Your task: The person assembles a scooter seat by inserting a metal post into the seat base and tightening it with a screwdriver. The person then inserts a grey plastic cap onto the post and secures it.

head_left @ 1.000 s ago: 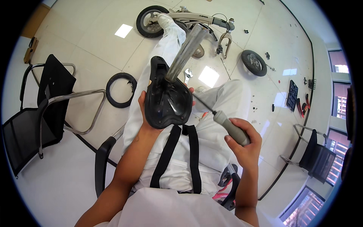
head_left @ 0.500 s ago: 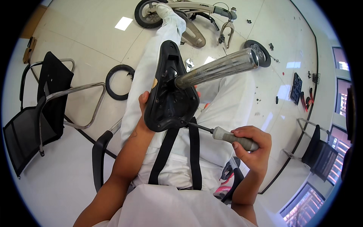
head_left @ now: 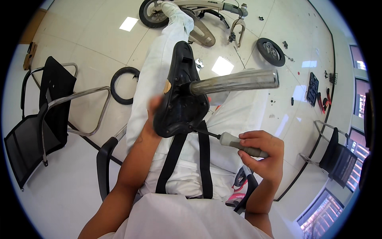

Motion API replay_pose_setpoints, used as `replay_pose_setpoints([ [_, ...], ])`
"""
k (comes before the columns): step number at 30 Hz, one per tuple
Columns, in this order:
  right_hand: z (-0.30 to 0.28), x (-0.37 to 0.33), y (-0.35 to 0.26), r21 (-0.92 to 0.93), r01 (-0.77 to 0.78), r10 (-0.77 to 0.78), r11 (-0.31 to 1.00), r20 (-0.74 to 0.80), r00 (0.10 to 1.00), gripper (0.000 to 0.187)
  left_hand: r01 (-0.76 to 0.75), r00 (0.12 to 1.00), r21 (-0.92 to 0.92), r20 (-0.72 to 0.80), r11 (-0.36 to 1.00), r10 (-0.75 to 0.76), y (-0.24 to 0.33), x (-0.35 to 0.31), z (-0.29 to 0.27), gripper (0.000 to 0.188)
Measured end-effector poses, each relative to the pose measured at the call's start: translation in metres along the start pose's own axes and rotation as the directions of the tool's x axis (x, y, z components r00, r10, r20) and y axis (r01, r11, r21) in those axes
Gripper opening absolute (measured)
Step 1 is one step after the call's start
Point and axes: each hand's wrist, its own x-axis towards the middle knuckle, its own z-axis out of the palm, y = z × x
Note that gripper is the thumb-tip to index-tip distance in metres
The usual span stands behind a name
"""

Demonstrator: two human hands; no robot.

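Note:
A black bicycle saddle (head_left: 181, 109), underside facing me, is held over my lap by my left hand (head_left: 154, 106). The left thumb shows at the saddle's edge; the other fingers are mostly hidden behind it. From the saddle a worn metal seat post (head_left: 234, 82) sticks out to the right. My right hand (head_left: 264, 151) grips a grey-handled screwdriver (head_left: 238, 144), its fingers round the handle. The screwdriver's dark shaft points left and its tip meets the saddle's lower right edge, near a small screw.
Beyond my feet lies a partly dismantled bicycle frame (head_left: 203, 5). A loose wheel (head_left: 271, 52) and a tyre (head_left: 125, 85) rest on the tiled floor. At right are a black tool tray (head_left: 312, 89) and red-handled pliers (head_left: 326, 102). Chairs stand left (head_left: 57, 99) and right (head_left: 338, 159).
The saddle has turned a little, so the seat post points more directly right and its free end sits lower. The screwdriver and my right hand have shifted slightly left, fingers repositioned on the handle.

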Motion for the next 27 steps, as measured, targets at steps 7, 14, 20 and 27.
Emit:
replay_pose_setpoints([
  [7,0.007,0.001,-0.002,-0.246,0.247,-0.240,0.937,0.059,0.969,0.029,0.109,0.994,0.042,-0.033,0.993,-0.108,0.001,0.000,-0.008,0.091],
  [14,0.019,-0.004,-0.002,-0.353,0.351,-0.333,0.867,0.115,0.936,0.028,0.136,0.988,0.163,-0.101,0.977,-0.121,-0.002,0.003,-0.014,0.085],
  [20,0.012,-0.002,0.003,-0.309,0.352,-0.327,0.884,0.129,0.936,0.026,0.162,0.984,0.035,-0.082,0.986,-0.159,-0.003,0.001,-0.013,0.085],
  [27,0.011,-0.004,0.007,-0.373,0.424,-0.356,0.825,0.240,0.903,0.025,0.221,0.972,-0.042,-0.066,0.974,-0.224,0.001,-0.004,-0.010,0.085],
])
